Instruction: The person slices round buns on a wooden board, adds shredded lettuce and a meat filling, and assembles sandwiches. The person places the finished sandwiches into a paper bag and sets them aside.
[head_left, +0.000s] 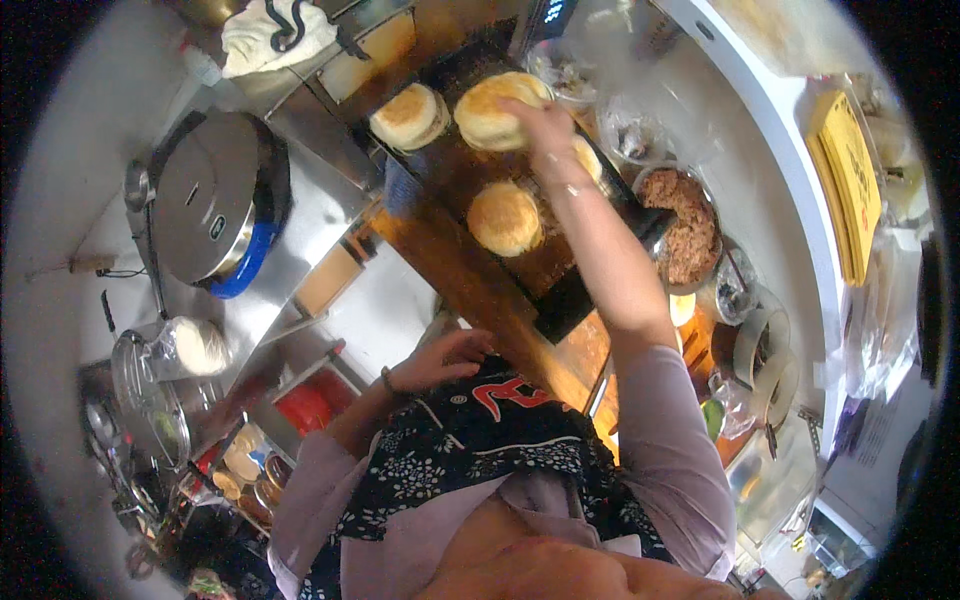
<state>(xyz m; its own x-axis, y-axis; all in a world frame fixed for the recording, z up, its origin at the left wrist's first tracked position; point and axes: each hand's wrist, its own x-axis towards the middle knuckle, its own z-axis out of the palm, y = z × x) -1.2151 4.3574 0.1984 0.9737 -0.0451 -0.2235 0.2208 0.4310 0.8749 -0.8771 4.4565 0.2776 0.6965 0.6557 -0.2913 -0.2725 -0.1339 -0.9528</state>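
Note:
My right hand (544, 131) reaches over the dark griddle (480, 180), its fingers touching the top of a large browned flatbread (491, 105) at the back. Left of that one sits another thick round flatbread (409, 116), browned on top. A golden one (505, 219) lies nearer to me, and a further one (586, 157) is partly hidden by my wrist. My left hand (442, 361) hangs near the black patterned apron, fingers apart, holding nothing.
To the left stands a round electric griddle (206, 199) with its lid down and a ladle (154, 247) beside it. A bowl of minced filling (686, 225) is right of the griddle. A wooden board edge (450, 262) runs along its near side. Yellow bags (847, 187) hang far right.

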